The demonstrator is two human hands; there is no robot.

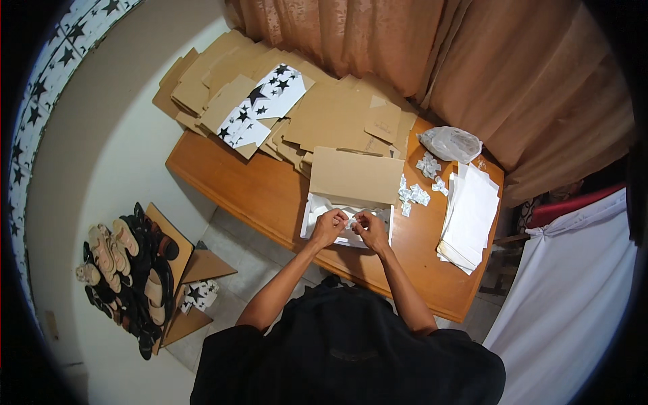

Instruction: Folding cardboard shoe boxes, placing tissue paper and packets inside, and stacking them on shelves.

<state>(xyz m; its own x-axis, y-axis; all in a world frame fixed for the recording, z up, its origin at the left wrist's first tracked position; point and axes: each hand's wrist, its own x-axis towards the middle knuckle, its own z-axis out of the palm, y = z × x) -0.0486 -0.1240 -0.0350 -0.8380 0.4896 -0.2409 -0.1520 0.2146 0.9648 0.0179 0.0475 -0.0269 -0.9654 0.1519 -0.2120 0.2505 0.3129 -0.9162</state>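
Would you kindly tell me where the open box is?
In the head view, the open box sits on the wooden table by its near edge, right of centre, under the left hand and right hand, left of small white pieces.

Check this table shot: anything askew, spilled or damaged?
Mild untidiness only. White packets lie loose near the plastic bag, as if spilled; the paper stack is fanned unevenly; the cardboard pile is jumbled, edges jutting at odd angles. The open box shows no clear damage.
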